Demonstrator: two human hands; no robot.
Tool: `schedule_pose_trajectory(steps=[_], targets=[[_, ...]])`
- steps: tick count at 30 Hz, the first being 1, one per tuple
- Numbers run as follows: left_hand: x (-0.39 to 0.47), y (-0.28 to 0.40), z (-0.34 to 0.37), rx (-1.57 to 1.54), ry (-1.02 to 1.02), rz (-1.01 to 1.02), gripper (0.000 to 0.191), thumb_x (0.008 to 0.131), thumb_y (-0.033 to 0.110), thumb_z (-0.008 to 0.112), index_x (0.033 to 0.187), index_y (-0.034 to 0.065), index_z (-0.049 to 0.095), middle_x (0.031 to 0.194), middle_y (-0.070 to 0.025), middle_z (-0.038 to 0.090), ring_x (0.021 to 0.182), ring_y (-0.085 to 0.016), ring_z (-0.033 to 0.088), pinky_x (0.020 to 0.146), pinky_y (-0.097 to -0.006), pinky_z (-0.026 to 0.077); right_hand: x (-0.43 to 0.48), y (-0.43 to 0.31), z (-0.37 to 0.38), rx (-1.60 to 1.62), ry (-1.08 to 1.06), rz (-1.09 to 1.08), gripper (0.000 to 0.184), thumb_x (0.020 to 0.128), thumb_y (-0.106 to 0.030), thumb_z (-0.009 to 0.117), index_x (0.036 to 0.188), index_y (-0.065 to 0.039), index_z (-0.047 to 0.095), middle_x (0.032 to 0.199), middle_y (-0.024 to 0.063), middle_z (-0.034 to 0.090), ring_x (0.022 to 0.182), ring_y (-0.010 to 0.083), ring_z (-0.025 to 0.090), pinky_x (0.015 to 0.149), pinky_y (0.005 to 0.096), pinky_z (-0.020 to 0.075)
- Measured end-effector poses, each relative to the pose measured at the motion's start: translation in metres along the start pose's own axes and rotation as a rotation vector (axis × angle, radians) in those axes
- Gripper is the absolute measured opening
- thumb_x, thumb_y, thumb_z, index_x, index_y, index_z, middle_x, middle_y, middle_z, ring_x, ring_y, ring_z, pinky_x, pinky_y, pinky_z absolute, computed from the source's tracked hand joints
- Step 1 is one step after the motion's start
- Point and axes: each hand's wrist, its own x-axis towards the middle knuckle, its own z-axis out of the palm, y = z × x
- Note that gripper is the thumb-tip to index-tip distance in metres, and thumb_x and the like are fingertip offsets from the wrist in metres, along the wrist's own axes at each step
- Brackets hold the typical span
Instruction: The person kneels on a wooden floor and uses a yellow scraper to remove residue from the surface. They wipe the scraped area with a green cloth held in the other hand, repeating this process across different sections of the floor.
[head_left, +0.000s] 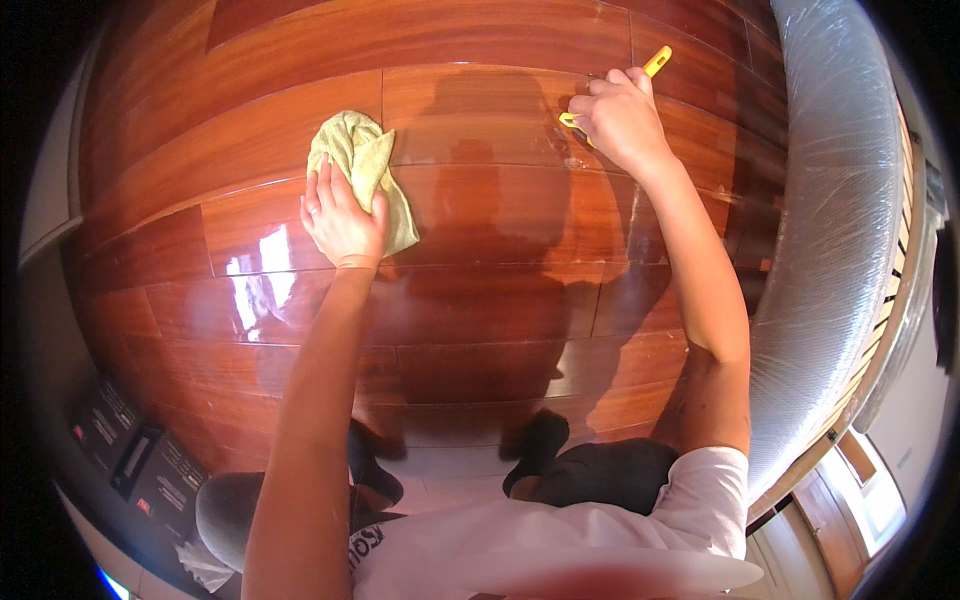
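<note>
My left hand (345, 217) lies flat with spread fingers on a crumpled yellow-green cloth (360, 146), which rests on the glossy reddish wood floor (480, 300). Farther right and ahead, my right hand (619, 116) grips a yellow-handled tool (658, 61). Its handle end sticks out past my thumb side, and another yellow part shows under my fingers near the floor. The working end is hidden, so the exact kind of tool cannot be told. Small pale marks (576, 161) show on the floor just below that hand.
Along the right side runs a mattress (825, 187) wrapped in clear plastic, on a slatted bed frame (885, 315). Dark printed boxes (161, 480) stand at the lower left, with crumpled clear plastic (202, 566) beside them. My shadow falls across the middle of the floor.
</note>
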Motion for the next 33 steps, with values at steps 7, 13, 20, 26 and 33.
schedule_pose_trajectory(steps=[7, 13, 20, 26, 33], targets=[[0.0, 0.0, -0.001, 0.025, -0.036, -0.025, 0.063, 0.071, 0.033, 0.063, 0.125, 0.0041, 0.049, 0.137, -0.0081, 0.045, 0.128, -0.028, 0.037, 0.106, -0.0481, 0.026, 0.003, -0.005, -0.004, -0.032, -0.074, -0.001, 0.015, 0.074, -0.011, 0.065, 0.084, -0.019, 0.072, 0.078, 0.0007, 0.061, 0.091, 0.0194, 0.053, 0.101, 0.0429, 0.0292], [0.0, 0.001, -0.001, 0.023, -0.036, -0.027, 0.063, 0.071, 0.033, 0.063, 0.125, 0.0041, 0.049, 0.137, -0.0081, 0.045, 0.128, -0.028, 0.037, 0.106, -0.0482, 0.025, 0.004, -0.006, -0.006, -0.028, -0.073, -0.007, 0.014, 0.072, -0.012, 0.066, 0.083, -0.018, 0.072, 0.077, 0.0007, 0.061, 0.091, 0.0204, 0.052, 0.099, 0.0414, 0.0298], [0.0, 0.002, -0.003, 0.035, -0.017, -0.004, 0.059, 0.075, 0.032, 0.061, 0.125, 0.0019, 0.049, 0.132, -0.0109, 0.049, 0.125, -0.03, 0.041, 0.104, -0.0464, 0.028, 0.0, -0.006, -0.006, -0.084, -0.014, 0.06, 0.014, 0.073, -0.013, 0.065, 0.084, -0.019, 0.072, 0.077, 0.0004, 0.061, 0.091, 0.0202, 0.053, 0.097, 0.041, 0.0316], [0.001, 0.001, -0.002, 0.013, -0.029, -0.018, 0.061, 0.071, 0.031, 0.061, 0.125, 0.0028, 0.049, 0.136, -0.0091, 0.045, 0.127, -0.029, 0.039, 0.105, -0.0495, 0.026, -0.005, -0.004, -0.006, -0.072, -0.071, 0.011, 0.013, 0.074, -0.015, 0.064, 0.084, -0.02, 0.072, 0.077, 0.0012, 0.061, 0.091, 0.0207, 0.053, 0.096, 0.0402, 0.0313], [0.0, 0.001, -0.002, 0.001, -0.024, -0.016, 0.061, 0.072, 0.031, 0.061, 0.125, 0.0035, 0.048, 0.137, -0.0093, 0.045, 0.128, -0.029, 0.037, 0.105, -0.0494, 0.026, -0.007, -0.003, -0.005, -0.079, -0.076, 0.02, 0.017, 0.075, -0.013, 0.063, 0.088, -0.02, 0.072, 0.077, 0.0028, 0.061, 0.091, 0.0209, 0.053, 0.095, 0.0409, 0.0317]])
